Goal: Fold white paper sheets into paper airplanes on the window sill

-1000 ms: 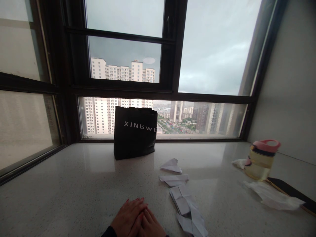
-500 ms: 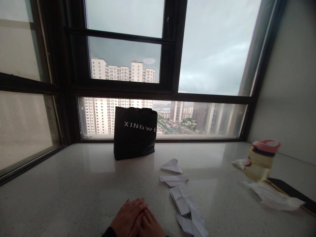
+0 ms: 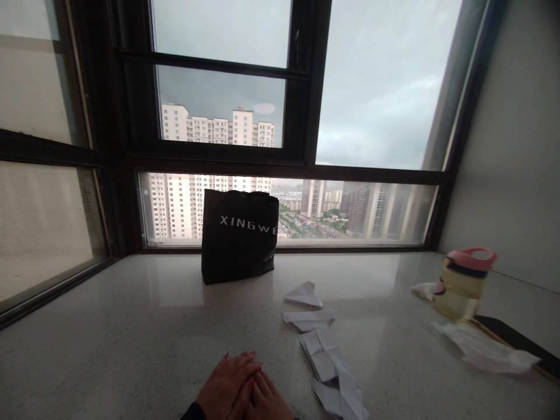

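My left hand [image 3: 228, 385] and my right hand [image 3: 269, 398] rest together on the speckled white sill [image 3: 144, 350] at the bottom of the view. The left lies partly over the fingers of the right. Both have their fingers stretched out, with red nails, and no object shows in either. Just to their right are folded papers: a stack of folded squares [image 3: 324, 353] with another folded piece [image 3: 343, 396] against it. Farther back lie a flat folded strip [image 3: 308, 319] and a pointed folded paper [image 3: 305, 293].
A black bag [image 3: 238, 251] with white lettering stands near the window. On the right are a bottle [image 3: 459, 291] with a pink lid, crumpled white tissue [image 3: 490, 350] and a dark flat object [image 3: 516, 338]. Window frames and a wall border the sill.
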Motion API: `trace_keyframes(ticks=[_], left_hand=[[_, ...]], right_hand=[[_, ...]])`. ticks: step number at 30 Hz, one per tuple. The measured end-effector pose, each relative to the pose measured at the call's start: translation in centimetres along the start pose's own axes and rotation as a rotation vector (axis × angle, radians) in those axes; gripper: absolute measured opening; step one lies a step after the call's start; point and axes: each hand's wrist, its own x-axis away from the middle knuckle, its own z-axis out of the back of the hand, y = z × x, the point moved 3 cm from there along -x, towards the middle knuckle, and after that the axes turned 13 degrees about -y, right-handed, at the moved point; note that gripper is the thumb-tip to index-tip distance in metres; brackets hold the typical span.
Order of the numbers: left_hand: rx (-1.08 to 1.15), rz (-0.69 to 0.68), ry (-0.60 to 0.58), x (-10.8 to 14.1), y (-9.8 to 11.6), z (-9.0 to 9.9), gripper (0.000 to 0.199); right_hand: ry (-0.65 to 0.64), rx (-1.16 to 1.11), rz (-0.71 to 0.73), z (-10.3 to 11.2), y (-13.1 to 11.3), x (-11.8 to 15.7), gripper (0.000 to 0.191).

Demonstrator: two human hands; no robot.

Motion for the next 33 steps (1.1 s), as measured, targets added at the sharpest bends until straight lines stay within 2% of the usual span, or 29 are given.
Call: trace_keyframes(ticks=[4,9,15,20,23,33], left_hand=[[0.003,-0.008,0.024,0.05,0.06,0.13,0.030],[0.008,-0.002,0.001,0.08,0.01,0.12,0.029],[0.010,-0.006,0.003,0.07,0.04,0.17,0.031],[0.006,-0.006,0.023,0.06,0.01,0.09,0.030],[0.005,0.003,0.024,0.05,-0.03,-0.01,0.030],[0.009,0.004,0.016,0.01,0.00,0.01,0.032]], right_hand=[[-0.055,-0.011,0.034,0.09,-0.01,-0.11,0.025],[-0.134,-0.014,0.059,-0.12,0.02,-0.08,0.027],[0.016,-0.012,-0.033,0.33,-0.10,-0.17,0.027],[-0.176,-0.025,0.032,-0.17,-0.21,-0.10,0.027],[-0.238,-0.060,0.067,-0.20,-0.04,-0.19,0.026],[-0.179,-0.044,0.023,0.41,-0.08,-0.53,0.025]])
